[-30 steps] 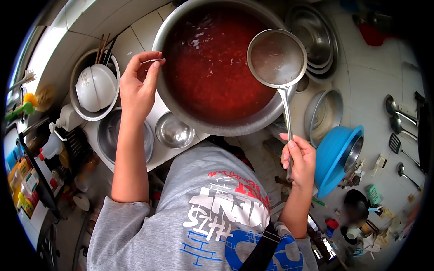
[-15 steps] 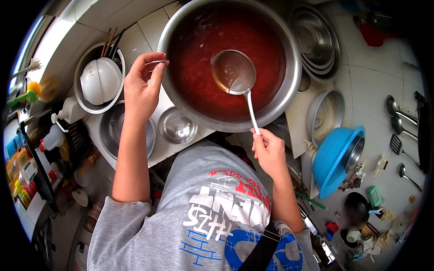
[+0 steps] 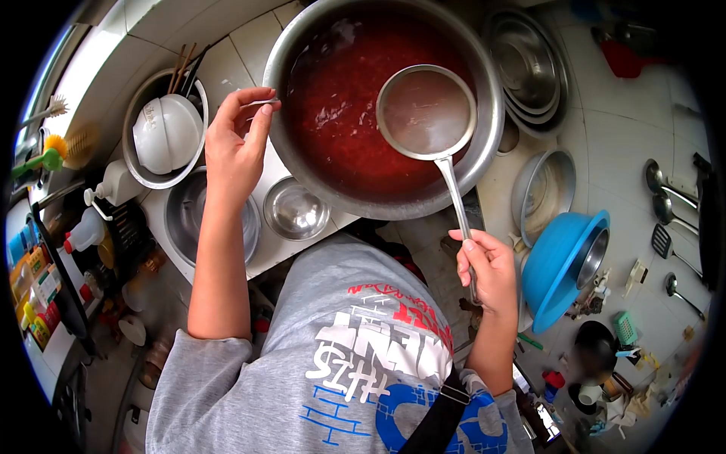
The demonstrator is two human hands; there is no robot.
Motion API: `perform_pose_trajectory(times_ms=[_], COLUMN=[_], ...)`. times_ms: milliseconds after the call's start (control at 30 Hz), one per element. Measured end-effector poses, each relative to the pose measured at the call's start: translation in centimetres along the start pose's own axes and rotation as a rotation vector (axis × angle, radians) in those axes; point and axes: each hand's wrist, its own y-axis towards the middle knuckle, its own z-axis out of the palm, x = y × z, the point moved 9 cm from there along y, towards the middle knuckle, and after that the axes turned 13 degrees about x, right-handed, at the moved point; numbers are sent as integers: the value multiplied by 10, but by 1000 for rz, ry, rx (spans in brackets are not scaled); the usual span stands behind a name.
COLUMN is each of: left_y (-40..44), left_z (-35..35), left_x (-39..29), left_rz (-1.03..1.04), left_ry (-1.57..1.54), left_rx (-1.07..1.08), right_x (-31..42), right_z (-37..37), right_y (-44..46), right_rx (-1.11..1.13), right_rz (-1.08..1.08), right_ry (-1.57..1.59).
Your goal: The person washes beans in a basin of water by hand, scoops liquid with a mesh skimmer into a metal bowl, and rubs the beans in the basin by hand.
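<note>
Right fingers [image 3: 484, 246] hold strainer [image 3: 425, 113] near pot rim [image 3: 378, 208], room leftward; left fingers [image 3: 259, 127]: hold unclear

White capitals on the grey T-shirt [image 3: 299, 363] stand upside down in the head view: one line reads "THIS", and the next seems to end in "MENT", its start lost in the folds. The red script and large blue lettering there cannot be made out surely. Marks on a white bowl [image 3: 170, 136] and labels on the shelf bottles [image 3: 47, 289] are too small to read.
</note>
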Motion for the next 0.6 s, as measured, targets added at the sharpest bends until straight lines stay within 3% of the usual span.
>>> perform_pose_trajectory(times_ms=[300, 600], left_y=[2, 0], left_z=[-2, -1], left_x=[0, -3], left_rz=[13, 14], left_ry=[-9, -3], left_rx=[-2, 0], right_x=[7, -10], right_z=[-43, -26], right_y=[-12, 1], right_rx=[-304, -254], right_rz=[-175, -98], right_ry=[-93, -146])
